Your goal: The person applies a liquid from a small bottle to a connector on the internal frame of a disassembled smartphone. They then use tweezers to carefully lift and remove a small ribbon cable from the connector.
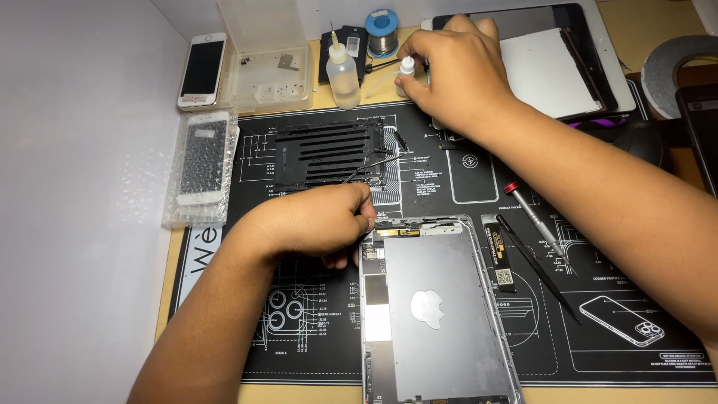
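At the near edge of the black repair mat (449,187) lies an opened tablet housing (437,314), bare metal inner side up, its long axis running from the person away toward the back of the bench (374,90); its far short edge points at the mat's middle and its near end runs out of view. The left hand (314,221) rests curled at the housing's far-left corner, fingers closed narrowly on thin tweezers (370,164) whose tips stick out up and to the right, away from the housing. Well apart from the housing, at the back of the bench, the right hand (452,71) pinches a small white-capped bottle (406,69) between thumb and fingers, with the forearm crossing diagonally above the mat.

Just right of the housing lie a flex-cable part (499,258), a black spudger (538,269) and a red-tipped screwdriver (535,217), all slanting down to the right. Beyond the left hand sits a dark panel with adhesive strips (329,153). Farther back stand a clear needle-tip squeeze bottle (342,71), a solder spool (382,30), a clear parts box (265,60) and a dismantled tablet screen (553,67). Left of the mat are a white phone (202,69) and a bubble-wrapped phone screen (202,164).
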